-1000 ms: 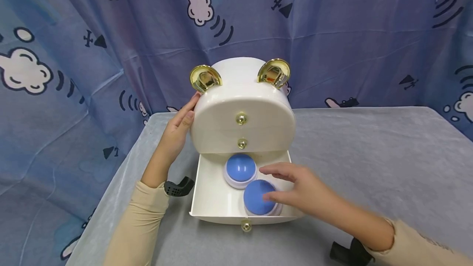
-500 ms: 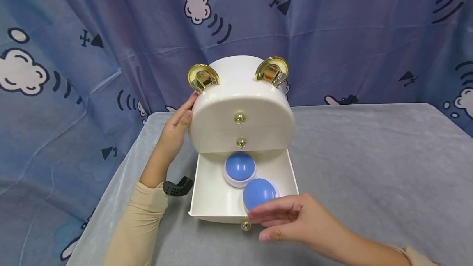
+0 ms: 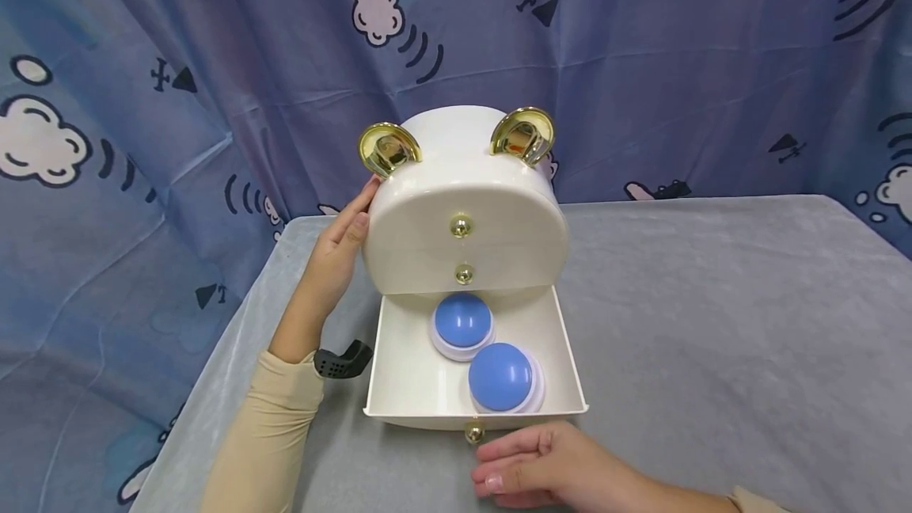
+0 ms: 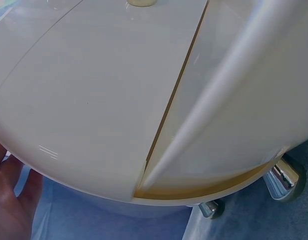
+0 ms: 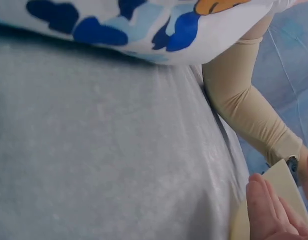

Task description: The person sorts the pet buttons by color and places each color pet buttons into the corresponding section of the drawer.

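Observation:
A white rounded drawer box with two gold ears stands in the head view, its bottom drawer pulled out. Inside the drawer sit two round containers with blue domed tops: a rear one and a front one, each with a pale base. My left hand rests along the box's left side, fingers extended; in the left wrist view the box front fills most of the frame. In front of the drawer, near its gold knob, my right hand holds nothing, its fingers fairly straight.
Grey cloth covers the table. Behind it hangs a blue patterned curtain. Two metallic feet show under the box in the left wrist view. Patterned clothing borders the table edge in the right wrist view.
My right hand has moved from above the front blue-topped container, over the drawer's front edge, to below and in front of it. My left hand stays on the box.

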Demonstrator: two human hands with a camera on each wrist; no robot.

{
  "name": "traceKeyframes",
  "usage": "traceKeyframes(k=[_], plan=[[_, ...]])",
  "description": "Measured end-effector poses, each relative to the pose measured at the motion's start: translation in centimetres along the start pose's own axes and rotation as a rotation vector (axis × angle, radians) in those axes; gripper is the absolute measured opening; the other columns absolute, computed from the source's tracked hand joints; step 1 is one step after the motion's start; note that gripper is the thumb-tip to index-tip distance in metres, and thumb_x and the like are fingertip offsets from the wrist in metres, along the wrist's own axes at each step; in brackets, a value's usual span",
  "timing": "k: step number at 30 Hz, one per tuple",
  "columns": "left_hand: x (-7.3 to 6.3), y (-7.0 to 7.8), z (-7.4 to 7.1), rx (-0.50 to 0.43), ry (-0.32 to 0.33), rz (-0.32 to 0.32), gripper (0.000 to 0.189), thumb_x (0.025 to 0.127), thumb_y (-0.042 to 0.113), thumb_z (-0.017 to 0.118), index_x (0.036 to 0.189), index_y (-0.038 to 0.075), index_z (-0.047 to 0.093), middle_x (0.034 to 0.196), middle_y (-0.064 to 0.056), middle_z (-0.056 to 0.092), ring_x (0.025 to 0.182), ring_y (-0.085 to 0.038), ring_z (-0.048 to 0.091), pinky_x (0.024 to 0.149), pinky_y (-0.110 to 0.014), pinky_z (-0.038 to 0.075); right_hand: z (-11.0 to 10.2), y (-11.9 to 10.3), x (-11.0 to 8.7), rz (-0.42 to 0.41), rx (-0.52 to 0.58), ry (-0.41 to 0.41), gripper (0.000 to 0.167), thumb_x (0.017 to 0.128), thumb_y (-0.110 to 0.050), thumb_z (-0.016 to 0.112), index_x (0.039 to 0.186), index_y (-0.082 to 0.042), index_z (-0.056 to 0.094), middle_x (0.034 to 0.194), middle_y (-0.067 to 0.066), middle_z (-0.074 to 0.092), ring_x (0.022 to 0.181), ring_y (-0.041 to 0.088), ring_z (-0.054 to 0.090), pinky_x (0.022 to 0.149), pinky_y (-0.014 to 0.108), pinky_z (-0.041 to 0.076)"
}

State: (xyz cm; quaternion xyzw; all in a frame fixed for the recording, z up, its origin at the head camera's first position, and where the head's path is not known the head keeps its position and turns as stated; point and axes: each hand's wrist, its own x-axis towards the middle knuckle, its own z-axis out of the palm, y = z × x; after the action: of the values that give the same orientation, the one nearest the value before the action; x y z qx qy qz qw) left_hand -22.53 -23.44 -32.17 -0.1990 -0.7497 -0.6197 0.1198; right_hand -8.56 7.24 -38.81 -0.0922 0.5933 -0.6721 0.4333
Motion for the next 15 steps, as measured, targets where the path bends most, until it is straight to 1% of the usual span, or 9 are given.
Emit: traceKeyframes(k=[4,7,11,15], plan=[[-0.2,0.0,-0.2,0.001,0.003,-0.002,0.053,0.108,0.034,0.040,0.155,0.009,0.035,0.165,0.000,0.028,0.154,-0.013,0.020,0.128,-0.037,0.014,-0.1,0.5,0.6,0.037,0.055,-0.007,0.050,0.093,-0.017,0.070,0.129,0.014,0.056,0.115,0.018,0.073,0.104,0.021,0.073,0.091,0.037,0.059],[-0.2,-0.1,-0.2,-0.003,0.001,0.001,0.054,0.107,0.035,0.040,0.155,0.010,0.035,0.165,0.000,0.028,0.154,-0.013,0.020,0.128,-0.037,0.014,-0.3,1.0,1.2,0.039,0.108,-0.018,0.043,0.095,-0.014,0.066,0.128,0.012,0.057,0.114,0.016,0.074,0.105,0.020,0.072,0.094,0.039,0.058],[-0.1,-0.3,-0.3,-0.014,-0.006,0.010,0.055,0.107,0.036,0.041,0.155,0.009,0.035,0.165,0.000,0.027,0.154,-0.013,0.020,0.128,-0.037,0.014,-0.5,1.6,2.0,0.036,0.157,-0.022,0.029,0.098,-0.015,0.061,0.121,0.003,0.063,0.112,0.011,0.074,0.106,0.017,0.070,0.096,0.037,0.057],[-0.1,-0.3,-0.3,-0.016,-0.009,0.018,0.054,0.107,0.035,0.041,0.154,0.008,0.035,0.165,-0.001,0.027,0.154,-0.013,0.020,0.128,-0.037,0.014,-0.4,2.0,2.6,0.046,0.228,0.002,0.026,0.100,-0.019,0.059,0.119,-0.001,0.062,0.112,0.010,0.072,0.109,0.020,0.069,0.098,0.036,0.056]])
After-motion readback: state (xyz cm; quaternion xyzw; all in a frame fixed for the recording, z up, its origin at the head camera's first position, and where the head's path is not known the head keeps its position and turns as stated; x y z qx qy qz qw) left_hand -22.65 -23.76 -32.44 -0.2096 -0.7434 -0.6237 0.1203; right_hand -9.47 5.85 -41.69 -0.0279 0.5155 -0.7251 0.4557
